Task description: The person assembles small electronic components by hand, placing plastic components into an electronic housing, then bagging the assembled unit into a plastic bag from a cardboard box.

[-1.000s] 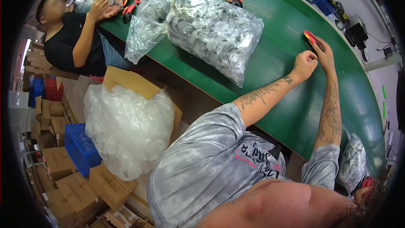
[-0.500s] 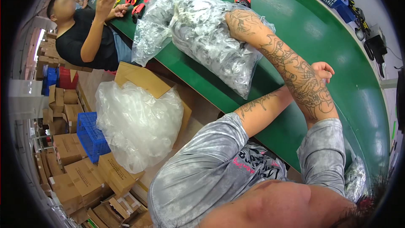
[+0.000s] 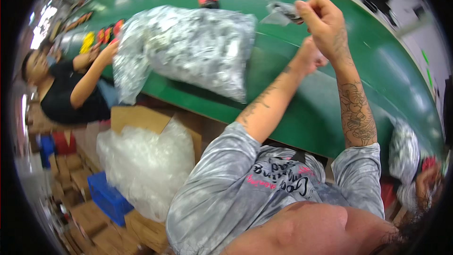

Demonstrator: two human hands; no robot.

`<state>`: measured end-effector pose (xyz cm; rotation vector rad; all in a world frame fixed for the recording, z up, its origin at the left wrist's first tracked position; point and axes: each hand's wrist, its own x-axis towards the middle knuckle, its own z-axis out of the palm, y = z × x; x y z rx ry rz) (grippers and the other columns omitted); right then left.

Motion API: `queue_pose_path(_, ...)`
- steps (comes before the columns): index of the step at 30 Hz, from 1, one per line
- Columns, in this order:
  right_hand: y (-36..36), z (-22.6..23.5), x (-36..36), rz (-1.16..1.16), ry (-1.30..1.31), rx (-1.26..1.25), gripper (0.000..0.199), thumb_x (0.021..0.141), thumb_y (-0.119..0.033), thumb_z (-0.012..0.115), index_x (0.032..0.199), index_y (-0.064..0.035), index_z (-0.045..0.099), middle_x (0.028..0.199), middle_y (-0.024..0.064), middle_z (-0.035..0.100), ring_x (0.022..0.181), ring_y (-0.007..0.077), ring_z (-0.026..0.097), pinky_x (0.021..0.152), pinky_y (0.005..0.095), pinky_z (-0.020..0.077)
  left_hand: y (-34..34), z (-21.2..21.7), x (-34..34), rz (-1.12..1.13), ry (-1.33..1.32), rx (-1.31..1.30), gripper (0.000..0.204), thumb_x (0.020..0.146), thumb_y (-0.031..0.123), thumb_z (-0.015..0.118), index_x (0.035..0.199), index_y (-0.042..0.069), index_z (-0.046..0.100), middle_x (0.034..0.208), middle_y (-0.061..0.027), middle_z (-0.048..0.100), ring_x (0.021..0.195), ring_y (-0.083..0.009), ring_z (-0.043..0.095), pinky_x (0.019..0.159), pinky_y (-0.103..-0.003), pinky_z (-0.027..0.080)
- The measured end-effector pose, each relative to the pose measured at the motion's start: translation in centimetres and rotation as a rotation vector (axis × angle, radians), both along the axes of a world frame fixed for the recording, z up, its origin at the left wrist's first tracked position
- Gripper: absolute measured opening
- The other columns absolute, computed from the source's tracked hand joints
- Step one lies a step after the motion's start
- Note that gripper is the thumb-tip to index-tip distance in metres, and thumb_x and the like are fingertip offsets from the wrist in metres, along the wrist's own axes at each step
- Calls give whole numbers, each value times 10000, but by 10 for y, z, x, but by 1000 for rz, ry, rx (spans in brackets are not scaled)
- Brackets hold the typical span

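Note:
My right hand (image 3: 325, 23) is raised over the green table, its thumb and fingers pinched on a small clear plastic bag (image 3: 282, 12) with something grey and dark inside. Just below it, close to the right wrist, my left hand (image 3: 311, 55) is closed with the fingers curled. Whatever it may hold is hidden. A large clear sack (image 3: 198, 42) stuffed with many small silvery bags lies on the table to the left of both hands, touched by neither.
Red-and-black tool-like items (image 3: 208, 0) lie along the far side of the green table (image 3: 283, 113). An open carton (image 3: 141, 117) with a clear plastic liner (image 3: 146, 165) stands below the table's edge. A co-worker (image 3: 66, 85) is at the left; another filled bag (image 3: 404, 151) lies at the right.
My right hand has left the large sack and come right with a small bag. My left hand has curled closed. The view has shifted, and the co-worker's arms have lowered.

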<state>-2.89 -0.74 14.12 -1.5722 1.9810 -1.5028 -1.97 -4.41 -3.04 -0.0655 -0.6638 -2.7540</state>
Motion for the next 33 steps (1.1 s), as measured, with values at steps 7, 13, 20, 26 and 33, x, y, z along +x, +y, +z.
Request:
queue_pose_path(7, 147, -84, -82, -374, -288, -20, 273, 982, -257, 695, 881, -4, 679, 939, 27, 657, 833, 89, 595, 765, 219, 481, 47, 31, 5, -158, 26, -255, 448, 897, 218, 798, 1270, 62, 606, 874, -24, 625, 541, -69, 466, 428, -226, 354)
queue_pose_path(13, 200, -113, -74, -581, -644, -304, 260, 1045, -257, 613, 894, -45, 623, 811, -14, 612, 682, 63, 525, 627, 229, 453, 62, 4, -1, -90, -123, -472, 369, 883, 139, 805, 1156, 0, 599, 841, -30, 618, 586, -65, 503, 450, -226, 399)
queue_pose_path(20, 212, -109, -66, -381, -685, -76, 226, 1027, -225, 652, 932, -21, 637, 764, -19, 618, 642, 42, 533, 562, 226, 452, 80, 24, 10, -188, -148, -495, 135, 903, 57, 737, 955, -22, 641, 703, -49, 615, 494, -84, 516, 414, -234, 419)
queue_pose_path(26, 234, -115, -85, -645, -535, -331, 169, 1022, -99, 615, 1151, -8, 555, 813, 6, 627, 716, 68, 587, 599, 228, 477, 79, 29, 9, -216, -204, -479, 151, 948, 81, 698, 1045, -28, 658, 724, -49, 618, 508, -75, 504, 408, -222, 387)
queue_pose_path(33, 240, -128, -59, -494, -666, -166, 400, 872, 28, 704, 1231, 21, 528, 979, 80, 644, 866, 143, 663, 818, 272, 540, 94, 21, 9, -207, -308, -574, 246, 915, 152, 756, 1049, -42, 687, 649, 20, 578, 460, -45, 464, 404, -199, 346)
